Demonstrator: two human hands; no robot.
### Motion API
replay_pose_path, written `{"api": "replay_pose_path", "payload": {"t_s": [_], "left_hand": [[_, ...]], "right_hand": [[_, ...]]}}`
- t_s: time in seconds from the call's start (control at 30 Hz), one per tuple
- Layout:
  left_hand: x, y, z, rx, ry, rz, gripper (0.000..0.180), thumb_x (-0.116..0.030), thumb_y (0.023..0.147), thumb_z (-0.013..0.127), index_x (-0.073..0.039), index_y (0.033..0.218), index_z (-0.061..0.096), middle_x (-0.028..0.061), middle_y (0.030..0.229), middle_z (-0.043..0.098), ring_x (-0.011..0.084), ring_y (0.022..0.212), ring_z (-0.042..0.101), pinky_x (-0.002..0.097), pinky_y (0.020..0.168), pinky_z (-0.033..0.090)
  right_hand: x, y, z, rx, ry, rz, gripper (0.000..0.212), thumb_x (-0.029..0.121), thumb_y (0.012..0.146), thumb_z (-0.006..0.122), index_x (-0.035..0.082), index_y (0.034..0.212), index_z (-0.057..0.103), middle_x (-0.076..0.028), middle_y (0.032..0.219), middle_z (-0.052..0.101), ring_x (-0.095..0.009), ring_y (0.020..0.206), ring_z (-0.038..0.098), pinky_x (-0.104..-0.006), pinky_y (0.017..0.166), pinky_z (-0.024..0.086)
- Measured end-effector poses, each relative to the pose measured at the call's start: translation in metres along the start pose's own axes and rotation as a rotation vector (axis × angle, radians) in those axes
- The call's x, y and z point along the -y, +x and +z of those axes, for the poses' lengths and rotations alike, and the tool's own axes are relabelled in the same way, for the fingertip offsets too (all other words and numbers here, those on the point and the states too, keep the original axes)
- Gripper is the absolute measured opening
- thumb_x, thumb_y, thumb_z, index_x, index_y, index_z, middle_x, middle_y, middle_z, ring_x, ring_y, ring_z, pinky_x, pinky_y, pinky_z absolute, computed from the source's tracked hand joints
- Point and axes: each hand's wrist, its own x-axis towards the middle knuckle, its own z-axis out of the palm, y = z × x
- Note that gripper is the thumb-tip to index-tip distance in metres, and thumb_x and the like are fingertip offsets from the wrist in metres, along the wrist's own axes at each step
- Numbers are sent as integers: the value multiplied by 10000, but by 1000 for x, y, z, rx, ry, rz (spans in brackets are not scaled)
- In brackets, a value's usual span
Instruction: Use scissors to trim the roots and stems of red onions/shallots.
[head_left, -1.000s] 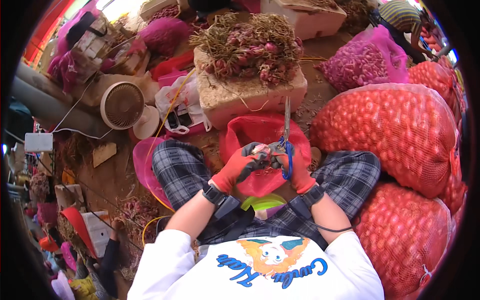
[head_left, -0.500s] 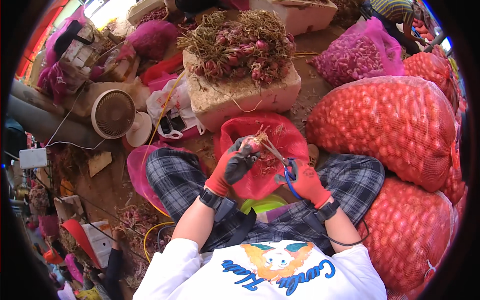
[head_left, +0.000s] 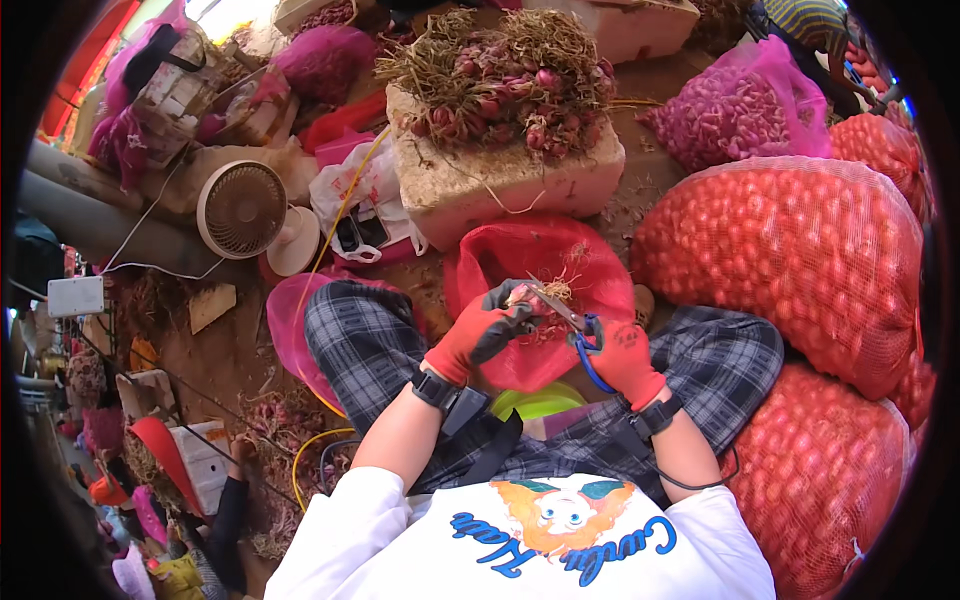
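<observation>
In the head view, we look straight down on a pair of gloved hands meeting over an open red mesh bag (head_left: pixel 470 262); the left hand (head_left: pixel 480 330), red at the cuff and dark over the fingers, has its fingers closed round a shallot (head_left: pixel 519 296), wispy dry strands (head_left: pixel 556 286) sticking out from its far end; and there is the right hand (head_left: pixel 622 358), its fingers curled round the blue handles of the scissors (head_left: pixel 563 309), the metal blades reaching leftward right up to the strands; whether the blades are parted or pressed together, I cannot tell at this size! The shallot sits above the mouth of the bag, between the person's plaid-covered knees; a bright green bowl (head_left: pixel 538 402) peeks out just below the bag; straight ahead stands a foam box (head_left: pixel 500 195), piled with a heap of stalky shallots (head_left: pixel 500 90); over on the left, a round fan (head_left: pixel 240 208) stands near a white plastic bag (head_left: pixel 345 195); on the right, a bulging red mesh sack (head_left: pixel 780 260) rises beside the knee, a lower red sack (head_left: pixel 800 480) below it, and a pink mesh sack (head_left: pixel 725 110) beyond; at the upper right edge, a co-worker in a striped shirt (head_left: pixel 808 22) is partly in view.
</observation>
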Motion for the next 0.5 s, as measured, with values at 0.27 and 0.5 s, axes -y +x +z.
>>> {"api": "replay_pose_path", "payload": {"t_s": [0.27,0.5], "left_hand": [[3,5,2,-27,43,64,396,-80,837,581,-54,1217,473,38,1061,555,102,866,521,234,752,433],[33,0,20,-122,714,115,550,-40,741,629,-48,1262,454,36,1055,579,126,954,547,276,827,454]], "right_hand": [[2,4,3,-11,463,87,312,335,819,631,24,820,643,-88,604,606,-216,524,583,-327,510,435],[-11,21,34,505,1421,421,337,297,884,567,25,1083,567,-55,813,629,-122,589,594,-217,487,450]]}}
